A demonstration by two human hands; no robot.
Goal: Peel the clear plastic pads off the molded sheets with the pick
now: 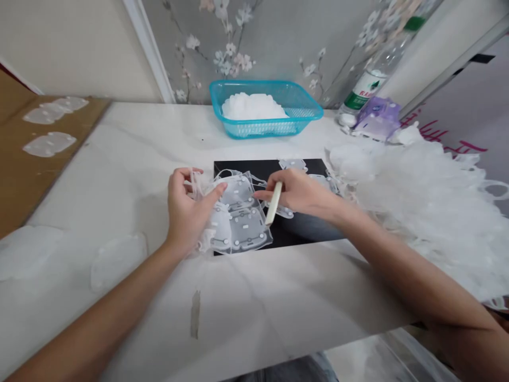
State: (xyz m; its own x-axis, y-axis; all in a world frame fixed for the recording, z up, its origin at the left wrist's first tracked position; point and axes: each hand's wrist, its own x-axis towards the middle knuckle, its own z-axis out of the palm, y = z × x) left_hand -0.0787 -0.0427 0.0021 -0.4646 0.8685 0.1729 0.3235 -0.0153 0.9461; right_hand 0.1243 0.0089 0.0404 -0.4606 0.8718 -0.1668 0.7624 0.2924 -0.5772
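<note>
A translucent, soft-looking moulded sheet (247,228) with several rounded panels, small slots and white dots lies on a black mat (306,231). My left hand (186,212) grips its left edge, thumb pressed on the upper panel, with crumpled clear film (198,185) bunched between the fingers. Closed around a flat cream-coloured stick tool (273,204), my right hand (296,191) is at the sheet's right edge, its index fingertip touching or very near that edge. The tool slants down toward the lower right panel; its far end is partly hidden. More translucent panels (293,165) lie behind my right hand.
A blue basket (266,130) holding white pieces stands at the back. A large heap of translucent scraps (421,207) covers the right side, near a bottle (368,85) and a purple packet (377,119). Loose clear panels (119,260) lie at left, others on a brown board (51,170).
</note>
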